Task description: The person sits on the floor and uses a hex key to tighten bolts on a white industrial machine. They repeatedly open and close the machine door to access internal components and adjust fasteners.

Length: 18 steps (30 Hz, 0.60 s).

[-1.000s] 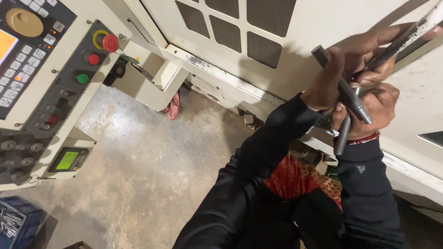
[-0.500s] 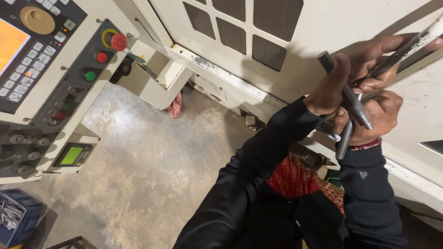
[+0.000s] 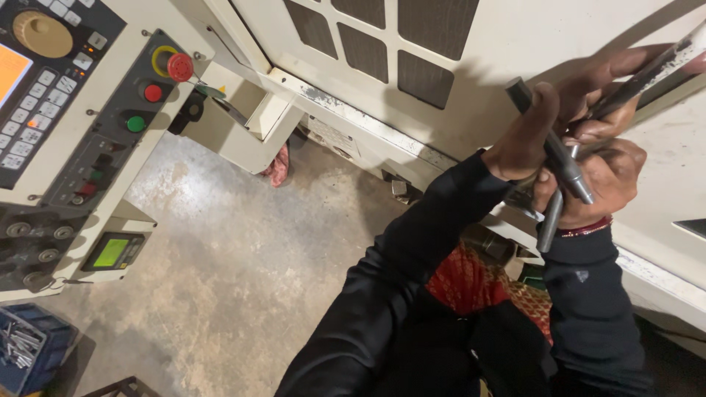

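Both my hands are raised at the upper right, close together in front of a cream machine housing (image 3: 515,44). My left hand (image 3: 523,140) is closed around a short grey metal rod (image 3: 566,169) that slants down to the right. My right hand (image 3: 607,173) grips a second grey rod (image 3: 550,220) pointing down, and a longer metal bar (image 3: 658,66) runs up to the right past its fingers. The hands overlap, so which fingers hold the long bar is unclear. Black sleeves cover both arms.
A machine control panel (image 3: 66,132) with a red round button (image 3: 179,67), smaller red and green buttons, a keypad and a dial stands at the left. A blue bin (image 3: 29,353) with metal parts sits at the lower left on the concrete floor (image 3: 220,279).
The view has shifted slightly; the control panel sits lower and further right in the picture. My hands keep the same hold on the rods.
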Each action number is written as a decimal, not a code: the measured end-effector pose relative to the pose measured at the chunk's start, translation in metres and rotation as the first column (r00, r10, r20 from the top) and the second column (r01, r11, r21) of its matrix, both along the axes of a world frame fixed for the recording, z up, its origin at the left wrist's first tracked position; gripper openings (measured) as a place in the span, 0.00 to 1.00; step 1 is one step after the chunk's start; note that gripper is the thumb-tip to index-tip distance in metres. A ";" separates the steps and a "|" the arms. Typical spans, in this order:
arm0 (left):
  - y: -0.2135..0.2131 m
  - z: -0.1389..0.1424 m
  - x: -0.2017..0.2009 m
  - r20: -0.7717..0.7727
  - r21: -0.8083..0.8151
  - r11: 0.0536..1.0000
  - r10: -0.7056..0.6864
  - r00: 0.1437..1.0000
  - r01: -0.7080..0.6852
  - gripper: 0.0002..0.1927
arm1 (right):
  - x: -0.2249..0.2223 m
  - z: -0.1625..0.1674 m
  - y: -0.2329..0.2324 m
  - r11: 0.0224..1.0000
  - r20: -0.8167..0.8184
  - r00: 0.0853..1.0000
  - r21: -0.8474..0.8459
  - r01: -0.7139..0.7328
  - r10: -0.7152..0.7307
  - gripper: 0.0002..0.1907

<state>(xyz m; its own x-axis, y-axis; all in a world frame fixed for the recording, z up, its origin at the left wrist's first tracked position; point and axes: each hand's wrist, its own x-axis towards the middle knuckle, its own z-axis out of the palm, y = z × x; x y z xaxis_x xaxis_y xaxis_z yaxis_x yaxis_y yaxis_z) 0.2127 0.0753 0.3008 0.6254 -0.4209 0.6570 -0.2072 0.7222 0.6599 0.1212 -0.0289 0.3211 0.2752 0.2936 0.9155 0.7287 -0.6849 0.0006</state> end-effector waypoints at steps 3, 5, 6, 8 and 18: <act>-0.005 -0.006 0.003 -0.034 -0.019 1.000 -0.010 0.999 0.009 0.61 | 0.000 0.002 0.000 1.000 0.017 1.000 -0.023 0.009 -0.008 0.16; -0.008 -0.009 0.005 -0.038 -0.030 0.999 -0.025 0.999 0.024 0.60 | 0.000 0.001 0.000 1.000 -0.013 1.000 -0.009 0.010 -0.010 0.17; -0.008 -0.010 0.005 -0.037 -0.035 0.999 -0.030 0.999 0.028 0.60 | 0.000 0.000 0.000 1.000 -0.027 1.000 -0.001 0.011 -0.011 0.18; -0.008 -0.010 0.006 -0.035 -0.043 0.999 -0.031 0.999 0.030 0.59 | 0.001 -0.002 -0.003 1.000 -0.022 1.000 -0.005 0.003 -0.003 0.17; 0.002 -0.008 -0.008 -0.034 0.106 0.957 0.275 0.961 -0.270 0.52 | 0.008 -0.014 -0.010 0.999 0.016 0.999 0.010 -0.034 0.034 0.21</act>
<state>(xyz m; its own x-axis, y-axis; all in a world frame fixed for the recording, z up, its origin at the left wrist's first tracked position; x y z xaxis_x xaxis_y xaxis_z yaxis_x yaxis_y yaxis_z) 0.2049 0.0769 0.2926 0.7553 -0.2917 0.5868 -0.3531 0.5733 0.7394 0.1293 -0.0385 0.3074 0.2509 0.2926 0.9227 0.7512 -0.6600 0.0050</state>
